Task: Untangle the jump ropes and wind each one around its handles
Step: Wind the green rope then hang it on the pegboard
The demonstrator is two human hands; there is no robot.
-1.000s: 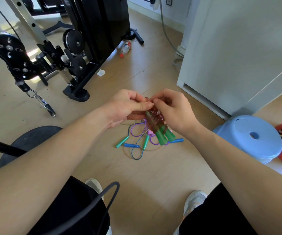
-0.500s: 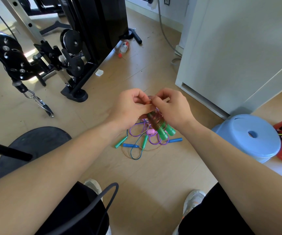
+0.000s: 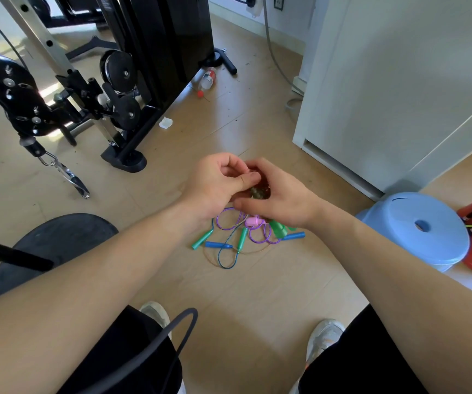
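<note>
The wound jump rope [image 3: 257, 191] is held in the air just above the centre of the view: a tight coil of thin, dark brownish cord, ridged turn on turn, around 2 green handles [image 3: 279, 230] laid side by side. Its long axis runs from 11 o'clock to 5 o'clock, and the smooth, rounded plastic handle ends point down toward 5 o'clock, out from under the palm. The right hand [image 3: 280, 200] is curled round the coil from the 3 o'clock side, gripping it. The left hand [image 3: 217, 183], at 9 o'clock of it, has its fingers bent and its thumb pinching at the upper end of the coil. Below, at 6 o'clock, the tangle lies on the pale wood-look floor [image 3: 257, 294]: a glossy purple rope [image 3: 260, 239] in loose loops by a stubby pink handle [image 3: 253, 221], 2 slim teal handles [image 3: 202, 242], 2 blue handles [image 3: 218, 245] and a thin blue cord loop [image 3: 226, 261]. At 3 o'clock stands a round light-blue plastic stool [image 3: 416, 231], at 1 o'clock a white cabinet [image 3: 399, 81], and at 10 o'clock a black and steel gym machine [image 3: 158, 38].
</note>
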